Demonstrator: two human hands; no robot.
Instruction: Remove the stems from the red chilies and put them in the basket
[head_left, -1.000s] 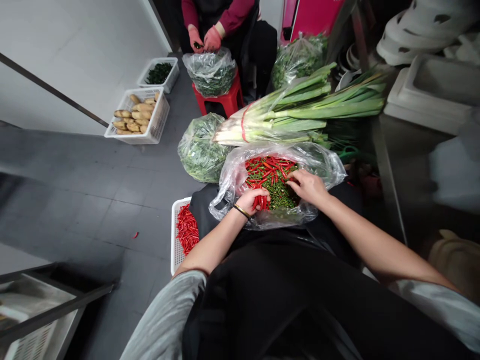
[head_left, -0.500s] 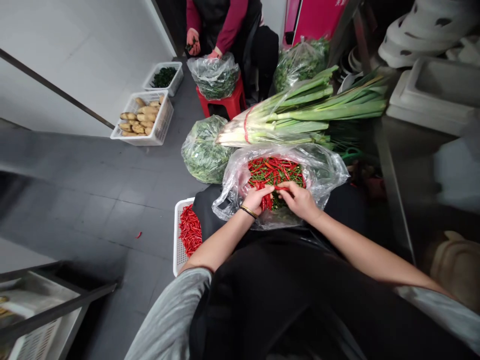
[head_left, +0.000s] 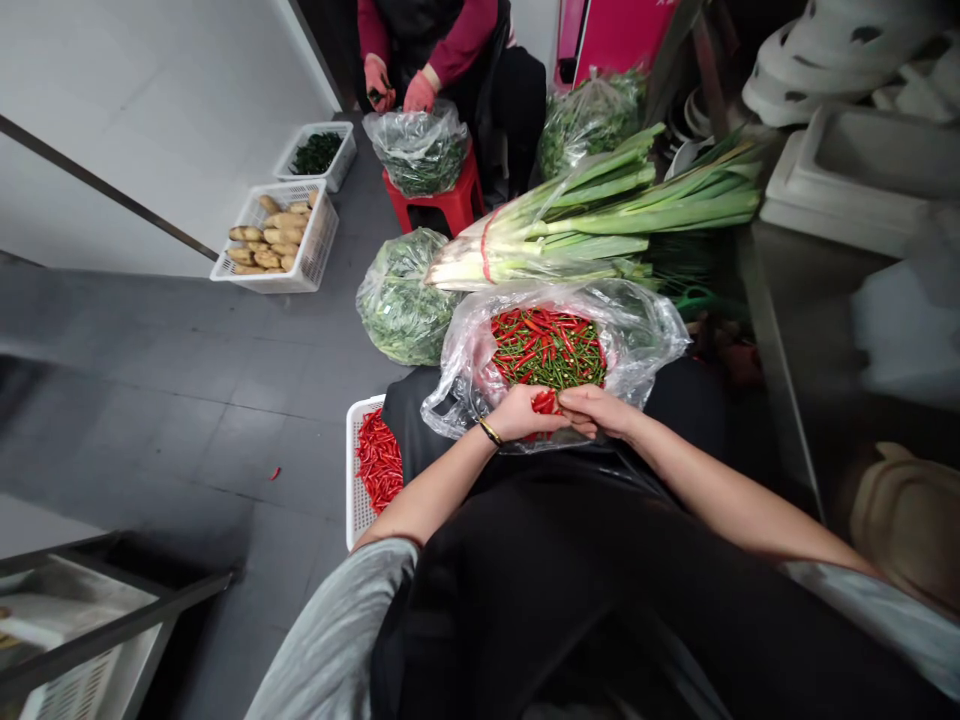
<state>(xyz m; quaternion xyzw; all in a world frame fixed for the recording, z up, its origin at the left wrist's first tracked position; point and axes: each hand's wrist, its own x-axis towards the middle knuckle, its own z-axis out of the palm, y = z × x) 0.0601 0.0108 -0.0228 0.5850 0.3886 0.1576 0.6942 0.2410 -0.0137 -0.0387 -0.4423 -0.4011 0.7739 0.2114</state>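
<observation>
On my lap a clear plastic bag lies open, filled with red chili peppers on green stems. My left hand is curled around several red chilies at the bag's near edge. Against it, my right hand has its fingers pinched together beside those chilies. What sits between the right fingertips is mostly hidden, though it appears to be a chili's stem end. To my left stands a white basket holding loose red chilies without visible stems.
Leeks lie beyond the bag, beside bagged greens. A co-worker in pink gloves handles greens on a red stool. Farther left are a basket of pale brown roots and a metal counter edge at right.
Both hands have drawn down toward me, uncovering more chilies in the bag. The red chili stretched between my fingertips no longer shows. The co-worker's hands have shifted over the bag of greens.
</observation>
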